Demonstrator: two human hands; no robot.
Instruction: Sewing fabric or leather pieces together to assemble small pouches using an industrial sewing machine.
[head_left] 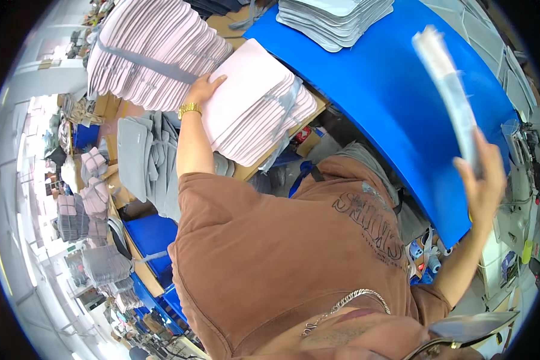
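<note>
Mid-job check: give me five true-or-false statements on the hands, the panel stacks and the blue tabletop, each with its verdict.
1. The left hand touches a pale pink panel stack. True.
2. The right hand is empty. False: it holds a motion-blurred, light-coloured piece.
3. The grey panel stack lies on the blue tabletop. True.
4. The band across the upper-left pink stack is red. False: it is grey.
5. The gold-coloured wristband is on the left wrist. True.

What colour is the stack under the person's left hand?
The stack is pale pink, best seen in the head view.
</note>
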